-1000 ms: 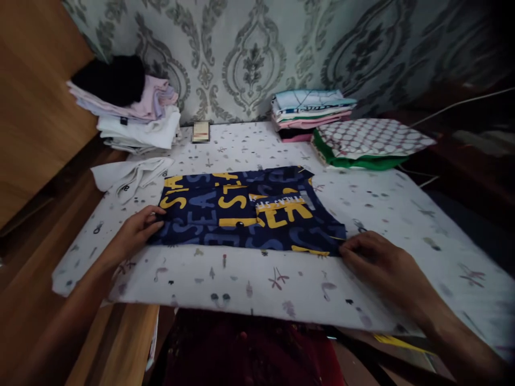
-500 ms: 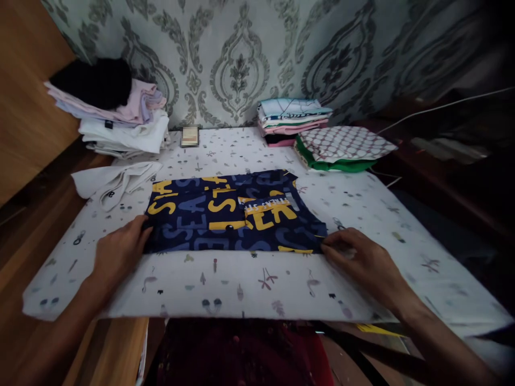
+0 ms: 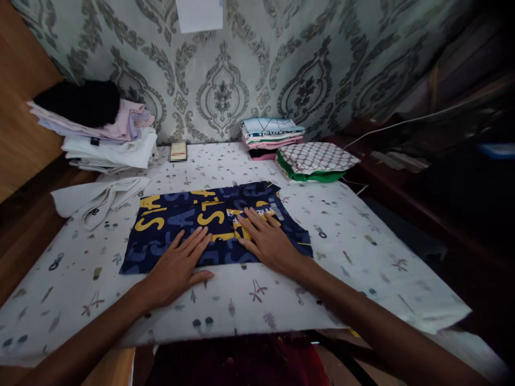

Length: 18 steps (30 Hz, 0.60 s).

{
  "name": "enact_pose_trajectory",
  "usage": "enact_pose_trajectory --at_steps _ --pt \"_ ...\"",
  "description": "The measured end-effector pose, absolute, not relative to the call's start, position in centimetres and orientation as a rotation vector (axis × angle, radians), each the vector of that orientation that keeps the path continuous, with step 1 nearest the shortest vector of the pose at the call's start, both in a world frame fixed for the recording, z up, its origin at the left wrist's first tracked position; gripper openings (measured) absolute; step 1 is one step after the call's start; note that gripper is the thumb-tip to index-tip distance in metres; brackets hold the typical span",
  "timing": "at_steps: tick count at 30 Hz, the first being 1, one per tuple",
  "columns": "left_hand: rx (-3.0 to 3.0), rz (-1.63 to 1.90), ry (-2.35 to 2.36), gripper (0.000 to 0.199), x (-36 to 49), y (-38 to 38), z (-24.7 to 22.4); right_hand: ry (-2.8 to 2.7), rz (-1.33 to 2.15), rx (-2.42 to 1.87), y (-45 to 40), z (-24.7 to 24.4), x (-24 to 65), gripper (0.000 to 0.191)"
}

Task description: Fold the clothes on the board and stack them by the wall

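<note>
A navy garment piece point(image 3: 169, 206) with yellow and blue printed letters lies flat on the cloth-covered table. My left hand point(image 3: 179, 262) rests on its lower middle, fingers stretched and thumb spread onto the tablecloth. On the right part of the cloth, over a small yellow-and-white printed patch, my right hand point(image 3: 265, 238) lies flat with its fingers spread. Neither hand grips anything. Part of the patch and of the lettering is hidden beneath the hands.
The tablecloth point(image 3: 217, 316) is white with small prints. A clothes stack point(image 3: 108, 145) stands at back left, a loose white cloth point(image 3: 100, 201) before it. Folded fabrics point(image 3: 273, 131) and a patterned cloth point(image 3: 317, 158) lie at back right. A small box point(image 3: 178, 151) sits near the wall.
Both hands have left the navy garment's side edges and moved inward onto its surface, fingers now spread flat. The camera view has shifted, showing more wall.
</note>
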<state>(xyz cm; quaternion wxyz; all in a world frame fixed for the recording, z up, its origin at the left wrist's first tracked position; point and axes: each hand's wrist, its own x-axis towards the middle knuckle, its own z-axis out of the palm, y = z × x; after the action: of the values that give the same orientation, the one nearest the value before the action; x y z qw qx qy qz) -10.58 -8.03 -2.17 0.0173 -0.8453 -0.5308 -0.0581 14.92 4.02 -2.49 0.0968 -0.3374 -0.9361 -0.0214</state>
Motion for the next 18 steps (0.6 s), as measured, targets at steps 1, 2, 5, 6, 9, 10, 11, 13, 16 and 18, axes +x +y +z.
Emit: enact_pose_trajectory --at_steps 1,2,5,6,9,10,11,13,16,18 --pt "-2.604 -0.171 -1.667 0.077 -11.4 -8.3 -2.3 -2.784 -0.070 -1.010 4.1 -2.6 15.0 0.059" --pt "-2.573 -0.166 -1.684 0.078 -12.3 -8.6 -2.5 -2.791 -0.072 -1.017 4.1 -2.6 15.2 0.060" --pt "-2.470 -0.168 -1.717 0.075 -14.7 -9.7 -2.9 -2.801 -0.074 -1.036 3.9 -2.2 15.4 0.061" --pt "-2.435 -0.177 -1.720 0.075 -15.4 -10.1 -3.1 -2.803 -0.073 -1.044 3.8 -2.0 15.4 0.061" --pt "-2.363 -0.203 -1.710 0.076 -16.9 -11.0 -3.5 -2.800 -0.071 -1.069 3.6 -1.5 15.4 0.061" --pt "-2.356 -0.194 -1.712 0.076 -17.3 -11.2 -3.7 -2.795 -0.068 -1.077 3.5 -1.4 15.5 0.060" --pt "-2.355 -0.176 -1.720 0.076 -17.6 -11.3 -3.9 -2.790 -0.063 -1.086 3.5 -1.4 15.5 0.060" --pt "-2.372 -0.123 -1.742 0.075 -18.1 -11.4 -4.2 -2.783 -0.044 -1.103 3.5 -1.2 15.6 0.059" --pt "-2.373 -0.099 -1.775 0.075 -18.4 -11.4 -4.6 -2.774 -0.006 -1.109 3.4 -0.9 15.7 0.058" --pt "-2.370 -0.110 -1.804 0.077 -18.5 -11.4 -4.8 -2.765 0.016 -1.094 3.4 -0.8 15.8 0.059"
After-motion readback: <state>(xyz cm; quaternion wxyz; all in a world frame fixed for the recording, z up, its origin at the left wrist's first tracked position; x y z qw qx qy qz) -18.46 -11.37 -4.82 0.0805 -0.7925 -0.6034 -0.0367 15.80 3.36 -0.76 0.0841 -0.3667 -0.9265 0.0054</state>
